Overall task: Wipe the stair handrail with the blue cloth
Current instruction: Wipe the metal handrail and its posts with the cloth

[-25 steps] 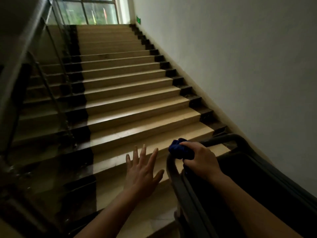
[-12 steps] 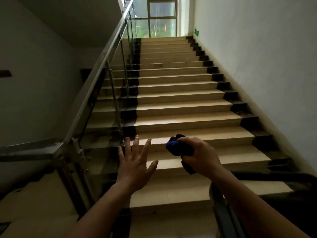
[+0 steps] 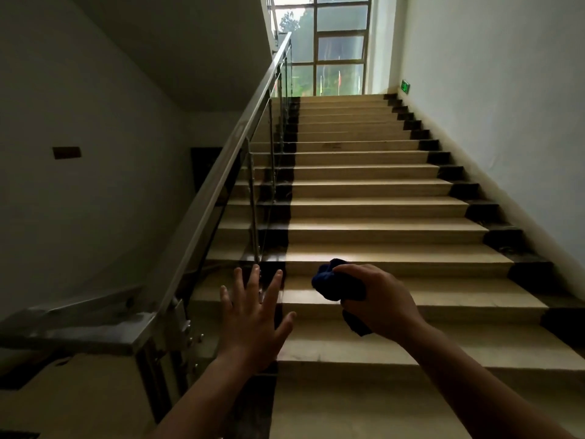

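Near the foot of the stairs (image 3: 373,229), the right hand (image 3: 380,299) held the balled blue cloth (image 3: 335,283), its grip clamped round it, right of the handrail (image 3: 221,182) and apart from it. The left hand (image 3: 253,324) hovered beside, its grip spread apart, holding nothing.

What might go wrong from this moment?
The bunched dark blue cloth in the right hand is apart from the slanted steel handrail, so the wipe may skip its lower end. The spread left hand holds nothing, so a stumble on the beige stairs would likely go uncaught.
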